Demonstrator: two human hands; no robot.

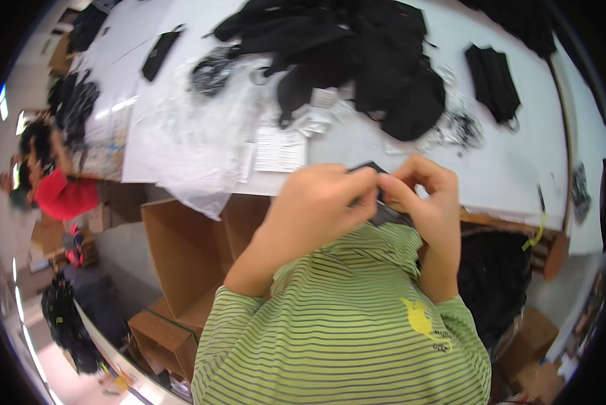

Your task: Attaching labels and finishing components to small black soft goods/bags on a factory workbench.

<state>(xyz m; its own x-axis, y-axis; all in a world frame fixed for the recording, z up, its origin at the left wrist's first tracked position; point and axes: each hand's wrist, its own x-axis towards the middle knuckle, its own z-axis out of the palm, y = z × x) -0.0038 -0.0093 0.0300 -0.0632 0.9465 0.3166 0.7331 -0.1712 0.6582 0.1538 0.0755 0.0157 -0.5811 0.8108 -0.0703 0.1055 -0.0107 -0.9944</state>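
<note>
Close to my body, at the table's front edge, both hands meet over a small black item [389,216], which looks like fabric. Its kind is unclear, since my fingers cover most of it. My left hand [322,206] is closed on it, thumb against the bent index finger. My right hand [432,196] pinches it from the other side, fingertips nearly touching the left ones. Beyond my hands lies a heap of black fabric goods [357,61]. White paper tags [320,118] and a printed sheet [280,150] rest in front of that heap.
Clear plastic bags [195,135] spread over the table's left part and hang past its edge. Black pouches [495,84] and bundled cords [463,128] lie to the right. Open cardboard boxes [181,250] stand below left. Another person in red [66,194] is at far left.
</note>
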